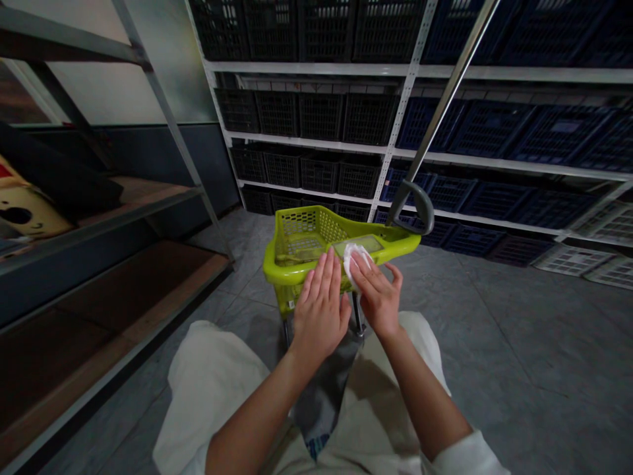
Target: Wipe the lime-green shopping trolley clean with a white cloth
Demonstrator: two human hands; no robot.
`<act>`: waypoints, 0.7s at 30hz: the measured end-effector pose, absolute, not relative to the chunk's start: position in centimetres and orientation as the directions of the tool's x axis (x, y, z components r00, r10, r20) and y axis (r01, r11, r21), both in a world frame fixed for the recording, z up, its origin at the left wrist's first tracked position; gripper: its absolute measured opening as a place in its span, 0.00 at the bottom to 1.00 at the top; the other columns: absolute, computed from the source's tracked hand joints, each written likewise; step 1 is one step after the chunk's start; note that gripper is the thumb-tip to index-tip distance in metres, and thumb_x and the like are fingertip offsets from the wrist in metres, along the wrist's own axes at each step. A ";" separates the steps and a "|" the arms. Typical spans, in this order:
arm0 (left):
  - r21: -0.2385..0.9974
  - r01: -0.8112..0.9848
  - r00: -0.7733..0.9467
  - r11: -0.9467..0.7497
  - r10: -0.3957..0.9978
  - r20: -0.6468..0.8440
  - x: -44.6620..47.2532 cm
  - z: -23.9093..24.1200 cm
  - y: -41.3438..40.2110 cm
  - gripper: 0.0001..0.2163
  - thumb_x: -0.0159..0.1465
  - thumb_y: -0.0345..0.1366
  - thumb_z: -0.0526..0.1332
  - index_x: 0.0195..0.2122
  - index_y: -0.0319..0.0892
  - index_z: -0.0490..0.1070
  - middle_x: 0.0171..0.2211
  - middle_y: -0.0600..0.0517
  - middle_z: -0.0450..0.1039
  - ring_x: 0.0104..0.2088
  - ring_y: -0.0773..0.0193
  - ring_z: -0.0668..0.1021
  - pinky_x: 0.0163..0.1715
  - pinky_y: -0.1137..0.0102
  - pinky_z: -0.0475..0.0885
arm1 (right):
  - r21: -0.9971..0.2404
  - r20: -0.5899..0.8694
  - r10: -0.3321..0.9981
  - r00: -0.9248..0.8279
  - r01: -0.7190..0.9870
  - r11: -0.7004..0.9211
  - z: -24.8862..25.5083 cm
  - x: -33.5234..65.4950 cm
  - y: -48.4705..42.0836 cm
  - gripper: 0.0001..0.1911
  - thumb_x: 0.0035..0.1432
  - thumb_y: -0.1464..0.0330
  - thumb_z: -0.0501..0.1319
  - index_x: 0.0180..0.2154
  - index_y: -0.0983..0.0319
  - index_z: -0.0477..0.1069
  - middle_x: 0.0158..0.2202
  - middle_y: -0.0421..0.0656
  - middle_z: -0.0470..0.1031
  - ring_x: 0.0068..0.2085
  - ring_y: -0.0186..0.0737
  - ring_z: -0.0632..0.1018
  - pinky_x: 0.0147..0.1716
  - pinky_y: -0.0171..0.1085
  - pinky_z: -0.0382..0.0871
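Observation:
A lime-green plastic shopping cart (pixel 291 272) with a perforated basket stands in front of my knees. My left hand (pixel 320 310) lies against its near rim, fingers stretched out flat and holding nothing. Close by on the right, my right hand (pixel 378 290) presses a white cloth (pixel 352 254) onto the rim beside a clear panel (pixel 368 244); whether it is fabric or tissue is hard to tell. A grey loop-shaped handle (pixel 424 208) and a shiny metal pole (pixel 455 79) rise at the cart's right end. My fingers hide part of the near side.
White metal racks (pixel 316 142) with rows of black crates (pixel 321 119) and blue crates (pixel 499 132) line the back. A brown-shelved rack (pixel 163 191) stands on the left, with a yellow item with a cartoon face (pixel 37 211) on it. Grey tiles (pixel 494 330) cover the floor.

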State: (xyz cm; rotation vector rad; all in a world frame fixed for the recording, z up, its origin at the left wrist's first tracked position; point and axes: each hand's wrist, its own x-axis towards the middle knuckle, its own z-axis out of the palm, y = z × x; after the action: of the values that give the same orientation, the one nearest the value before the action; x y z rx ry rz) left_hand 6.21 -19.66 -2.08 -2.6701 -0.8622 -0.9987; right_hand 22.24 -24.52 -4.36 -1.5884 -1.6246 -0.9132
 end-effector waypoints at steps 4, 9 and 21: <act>0.052 0.563 0.606 -0.825 0.454 0.653 6.3 -2.1 -19.6 0.32 0.71 0.37 0.48 0.72 0.30 0.38 0.73 0.42 0.42 0.73 0.55 0.48 0.70 0.58 0.49 | -0.157 0.920 0.339 0.195 0.978 -0.136 -5.3 25.4 -24.2 0.43 0.49 0.83 0.48 0.65 0.52 0.62 0.62 0.45 0.72 0.61 0.42 0.74 0.62 0.48 0.55; 0.048 0.582 0.601 -0.812 0.468 0.648 6.3 -2.2 -19.7 0.32 0.70 0.37 0.49 0.72 0.29 0.41 0.73 0.41 0.42 0.73 0.54 0.47 0.70 0.57 0.49 | -0.216 0.897 0.393 0.201 0.976 -0.007 -5.0 22.2 -23.7 0.37 0.54 0.79 0.49 0.63 0.52 0.64 0.61 0.44 0.73 0.62 0.43 0.73 0.64 0.51 0.55; 0.073 0.565 0.589 -0.822 0.464 0.662 6.4 -2.2 -19.6 0.32 0.71 0.36 0.47 0.72 0.32 0.35 0.73 0.42 0.43 0.72 0.55 0.50 0.69 0.57 0.51 | -0.125 0.918 0.378 0.121 0.992 -0.014 -5.3 25.1 -23.7 0.37 0.55 0.81 0.48 0.64 0.53 0.64 0.61 0.43 0.72 0.62 0.40 0.73 0.68 0.53 0.50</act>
State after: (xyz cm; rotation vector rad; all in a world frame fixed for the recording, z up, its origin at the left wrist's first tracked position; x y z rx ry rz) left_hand 6.41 -19.62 -2.17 -2.6690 -0.8695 -1.0485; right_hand 25.13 -23.68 -5.28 -1.5352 -1.3919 -0.8979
